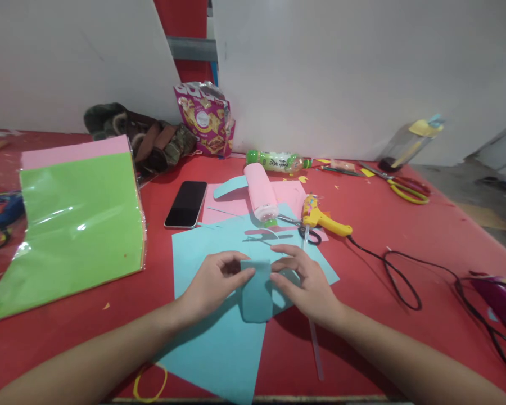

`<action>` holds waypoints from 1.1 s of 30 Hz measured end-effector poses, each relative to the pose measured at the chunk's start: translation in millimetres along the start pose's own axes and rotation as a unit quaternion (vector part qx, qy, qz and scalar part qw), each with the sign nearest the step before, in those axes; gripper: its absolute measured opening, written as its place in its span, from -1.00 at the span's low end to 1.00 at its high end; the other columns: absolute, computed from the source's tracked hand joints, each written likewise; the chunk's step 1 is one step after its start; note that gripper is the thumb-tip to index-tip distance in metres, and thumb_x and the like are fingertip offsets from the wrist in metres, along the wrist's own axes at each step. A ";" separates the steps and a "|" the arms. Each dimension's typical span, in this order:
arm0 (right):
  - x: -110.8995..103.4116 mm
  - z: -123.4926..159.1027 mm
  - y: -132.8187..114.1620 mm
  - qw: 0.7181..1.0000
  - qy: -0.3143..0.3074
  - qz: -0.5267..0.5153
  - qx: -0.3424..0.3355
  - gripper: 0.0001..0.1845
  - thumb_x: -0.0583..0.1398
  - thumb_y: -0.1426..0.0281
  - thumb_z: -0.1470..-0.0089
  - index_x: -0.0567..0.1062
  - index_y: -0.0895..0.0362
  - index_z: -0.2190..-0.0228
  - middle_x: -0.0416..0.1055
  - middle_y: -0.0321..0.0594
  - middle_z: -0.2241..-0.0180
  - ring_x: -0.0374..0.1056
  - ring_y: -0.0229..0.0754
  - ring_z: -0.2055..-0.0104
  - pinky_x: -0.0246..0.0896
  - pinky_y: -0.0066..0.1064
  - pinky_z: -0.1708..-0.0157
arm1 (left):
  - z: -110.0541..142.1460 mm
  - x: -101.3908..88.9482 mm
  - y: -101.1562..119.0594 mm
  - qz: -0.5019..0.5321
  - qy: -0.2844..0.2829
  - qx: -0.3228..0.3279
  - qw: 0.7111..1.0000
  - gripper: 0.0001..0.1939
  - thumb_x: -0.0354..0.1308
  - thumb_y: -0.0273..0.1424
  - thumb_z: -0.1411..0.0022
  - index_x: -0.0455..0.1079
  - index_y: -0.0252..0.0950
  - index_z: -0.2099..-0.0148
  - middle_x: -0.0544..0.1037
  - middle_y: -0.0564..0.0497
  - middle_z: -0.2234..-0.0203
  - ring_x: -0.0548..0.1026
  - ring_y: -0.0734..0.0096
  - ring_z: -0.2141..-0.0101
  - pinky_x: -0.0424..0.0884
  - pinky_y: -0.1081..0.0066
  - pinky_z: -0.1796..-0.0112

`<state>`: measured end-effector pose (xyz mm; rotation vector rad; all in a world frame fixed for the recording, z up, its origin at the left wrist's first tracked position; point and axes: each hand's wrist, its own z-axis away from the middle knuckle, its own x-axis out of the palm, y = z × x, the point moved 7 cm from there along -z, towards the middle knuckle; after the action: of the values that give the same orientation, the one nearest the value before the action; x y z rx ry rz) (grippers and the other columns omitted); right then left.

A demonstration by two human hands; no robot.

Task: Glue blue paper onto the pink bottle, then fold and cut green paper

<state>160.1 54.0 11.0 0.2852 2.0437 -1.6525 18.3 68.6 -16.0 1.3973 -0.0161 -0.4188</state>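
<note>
Left hand (213, 284) and right hand (307, 284) pinch blue piece (257, 298) by its edges; uneven finger pressure could crease it.

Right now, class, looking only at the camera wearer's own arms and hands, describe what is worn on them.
The left hand and right hand are bare, without gloves. No sleeve, watch or bracelet shows on the left forearm or right forearm.

A flat, rounded teal piece (257, 292) hides some left hand (213, 281) fingertips. Far left of the grip, a dark-blue plastic tool (6, 214) is cut off; far right, a shiny magenta packet (500, 298).
</note>
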 end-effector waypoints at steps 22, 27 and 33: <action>-71.8 -31.0 33.2 0.878 0.166 0.447 -0.036 -0.75 0.02 0.48 0.10 0.34 0.21 0.30 0.35 0.00 0.30 0.25 0.01 0.25 0.16 -0.19 0.31 | -8.2 -2.4 -21.4 0.124 0.005 -0.095 0.988 -0.70 0.11 -0.18 0.01 0.34 -0.36 0.50 0.30 0.12 0.65 0.20 0.59 0.59 0.16 0.56 0.56; -101.7 -38.1 72.4 0.850 0.130 0.503 0.081 -0.62 0.02 0.45 0.14 0.30 0.19 0.19 0.27 0.04 0.15 0.20 0.10 0.17 0.14 -0.07 0.30 | -12.7 -7.3 -19.8 0.066 0.012 -0.056 0.996 -0.69 0.08 -0.18 0.00 0.32 -0.35 0.53 0.27 0.12 0.65 0.18 0.57 0.58 0.15 0.55 0.56; -103.0 -46.8 98.3 0.901 0.058 0.429 0.016 -0.48 0.00 0.56 0.25 0.26 0.19 0.13 0.28 -0.04 0.12 0.20 -0.01 0.10 0.18 -0.20 0.21 | -14.5 -12.5 -12.5 -0.008 0.012 -0.021 1.000 -0.72 0.03 -0.22 -0.04 0.34 -0.35 0.48 0.35 0.09 0.61 0.26 0.53 0.56 0.22 0.53 0.52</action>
<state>281.7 137.5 -15.4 1.1313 1.5805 -1.1093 7.0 84.6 -27.7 1.3617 0.0227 -0.4137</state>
